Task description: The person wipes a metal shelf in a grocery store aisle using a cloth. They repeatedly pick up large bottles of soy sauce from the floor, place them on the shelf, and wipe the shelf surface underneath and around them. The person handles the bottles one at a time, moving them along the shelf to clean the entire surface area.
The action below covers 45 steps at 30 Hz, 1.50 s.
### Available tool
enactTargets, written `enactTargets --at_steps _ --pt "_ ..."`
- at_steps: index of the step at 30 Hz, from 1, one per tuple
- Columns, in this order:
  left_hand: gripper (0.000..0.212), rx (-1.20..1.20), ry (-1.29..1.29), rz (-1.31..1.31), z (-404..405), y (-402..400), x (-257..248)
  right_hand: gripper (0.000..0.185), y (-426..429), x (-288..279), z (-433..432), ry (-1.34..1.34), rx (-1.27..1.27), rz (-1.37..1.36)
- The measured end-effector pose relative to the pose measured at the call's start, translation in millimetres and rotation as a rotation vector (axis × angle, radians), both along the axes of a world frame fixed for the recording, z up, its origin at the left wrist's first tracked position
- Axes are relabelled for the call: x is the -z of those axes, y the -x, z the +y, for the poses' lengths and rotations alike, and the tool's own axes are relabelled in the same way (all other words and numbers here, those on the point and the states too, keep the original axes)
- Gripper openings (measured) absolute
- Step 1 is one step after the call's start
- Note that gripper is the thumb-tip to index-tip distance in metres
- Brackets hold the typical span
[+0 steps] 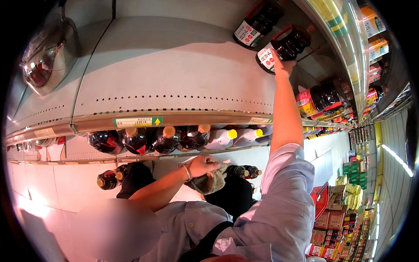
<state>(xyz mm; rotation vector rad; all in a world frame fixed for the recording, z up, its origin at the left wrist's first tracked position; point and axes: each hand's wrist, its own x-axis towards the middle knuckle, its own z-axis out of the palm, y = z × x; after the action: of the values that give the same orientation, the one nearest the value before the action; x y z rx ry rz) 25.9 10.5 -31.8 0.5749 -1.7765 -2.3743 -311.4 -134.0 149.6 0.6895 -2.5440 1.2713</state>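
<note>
My right hand [282, 67] reaches over the shelf and grips a large dark sauce bottle [264, 60] with a white label and red handle. A second bottle of the same kind [247, 33] stands close to it, deeper on the shelf. My left hand [202, 166], with a bracelet at the wrist, holds a crumpled grey-brown cloth [209, 181] in front of my body, below the shelf's front edge. To the right of my right forearm stand more dark bottles [306, 103] with yellow and pink labels.
The metal shelf board [173, 75] has a front rail with price tags [138, 121]. Dark bottles [167, 139] and yellow-capped containers [220, 139] line the shelf below. More bottles [107, 179] stand on the floor. A shiny metal piece [42, 70] lies far left; a red basket [321, 198] is at right.
</note>
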Motion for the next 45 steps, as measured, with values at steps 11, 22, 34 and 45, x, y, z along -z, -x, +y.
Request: enactTargets --at_steps 11,22,34,45 --pt "0.043 0.008 0.141 -0.074 -0.4 9.2 8.1 0.091 54.6 17.0 -28.7 0.479 -0.721 -0.165" --pt "0.042 0.052 0.195 -0.113 -2.4 14.6 14.5 0.041 -57.9 -33.4 -48.9 -0.133 -0.502 1.129" --pt "0.037 0.025 0.026 -0.09 -10.6 9.4 18.4 0.029 -57.7 -16.4 -142.8 -0.769 -0.18 1.35" --pt "0.038 0.04 -0.032 -0.082 -12.4 3.4 6.2 0.032 -42.9 -8.7 -164.9 -0.328 -0.027 1.5"
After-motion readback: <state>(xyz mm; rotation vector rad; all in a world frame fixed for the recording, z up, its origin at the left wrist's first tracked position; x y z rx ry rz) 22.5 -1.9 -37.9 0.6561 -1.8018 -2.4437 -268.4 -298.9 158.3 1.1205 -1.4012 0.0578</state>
